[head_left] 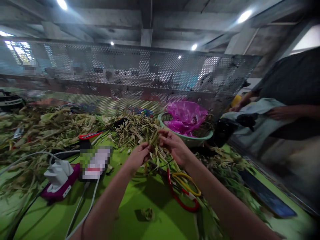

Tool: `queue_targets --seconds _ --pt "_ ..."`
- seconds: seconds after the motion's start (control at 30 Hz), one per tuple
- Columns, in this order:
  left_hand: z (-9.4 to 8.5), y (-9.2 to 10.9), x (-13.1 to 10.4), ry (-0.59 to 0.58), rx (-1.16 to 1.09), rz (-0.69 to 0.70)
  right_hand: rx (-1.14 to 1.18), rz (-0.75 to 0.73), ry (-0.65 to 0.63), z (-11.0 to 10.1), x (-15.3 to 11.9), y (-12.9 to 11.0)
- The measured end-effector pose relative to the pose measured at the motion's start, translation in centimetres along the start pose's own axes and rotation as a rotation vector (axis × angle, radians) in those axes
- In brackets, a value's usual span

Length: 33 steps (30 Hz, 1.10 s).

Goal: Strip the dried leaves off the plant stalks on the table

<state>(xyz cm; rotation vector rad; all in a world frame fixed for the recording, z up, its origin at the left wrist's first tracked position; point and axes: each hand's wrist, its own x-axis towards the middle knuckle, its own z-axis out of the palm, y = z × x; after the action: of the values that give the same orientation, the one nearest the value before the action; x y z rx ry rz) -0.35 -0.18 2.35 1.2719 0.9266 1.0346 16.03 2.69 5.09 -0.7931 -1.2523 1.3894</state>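
Note:
My left hand (pixel 140 155) pinches a dried plant stalk (pixel 154 140) with wilted yellow-green leaves. On the other side, my right hand (pixel 175 146) has its thumb and fingers closed round the upper part of the same plant. Loose stems hang below both hands, over the green tabletop (pixel 140 200). Scissors with red handles (pixel 172 191) lie under my right wrist, beside a yellow loop (pixel 188 181). A heap of dried stalks and leaves (pixel 132 131) spreads just beyond my hands. One small curled leaf (pixel 148 214) lies nearer to me.
A pale green basket (pixel 192 141) holds a magenta plastic bag (pixel 186 116). Left are a red cutter (pixel 90 135), a purple power strip (pixel 61 190) with white plugs, cables and a blurred phone-like item (pixel 97 163). A dark flat device (pixel 270 196) lies right. A person (pixel 295 86) there handles pale cloth.

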Motion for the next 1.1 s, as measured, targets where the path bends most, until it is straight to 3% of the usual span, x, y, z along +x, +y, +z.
queue_targets --seconds 0.13,0.3,0.47,0.53,0.63,0.73,0.93,1.1 --pt "-0.2 -0.7 0.3 -0.01 0.052 0.075 -0.188 0.032 -0.083 0.5 -0.2 0.5" --pt "0.1 -0.7 0.1 -0.069 0.127 0.129 -0.291 0.008 -0.096 0.7 -0.3 0.4" --pt "0.1 -0.4 0.3 -0.104 -0.021 0.101 -0.316 -0.006 -0.11 0.8 -0.2 0.0" --pt "0.1 -0.1 0.6 -0.032 -0.162 0.09 -0.295 -0.027 -0.071 0.9 -0.2 0.0" --pt "0.0 0.6 1.0 0.222 -0.381 0.124 -0.241 -0.031 -0.012 1.4 -0.4 0.1" --pt "0.1 1.5 1.1 0.34 -0.564 0.171 -0.257 0.009 -0.039 2.4 -1.3 0.2" --pt "0.8 3.1 0.5 0.384 -0.74 0.199 -0.186 0.14 -0.179 4.5 -3.8 1.8" --pt "0.4 3.7 -0.4 0.365 -0.781 0.149 -0.215 0.142 -0.116 4.0 -5.0 2.0"
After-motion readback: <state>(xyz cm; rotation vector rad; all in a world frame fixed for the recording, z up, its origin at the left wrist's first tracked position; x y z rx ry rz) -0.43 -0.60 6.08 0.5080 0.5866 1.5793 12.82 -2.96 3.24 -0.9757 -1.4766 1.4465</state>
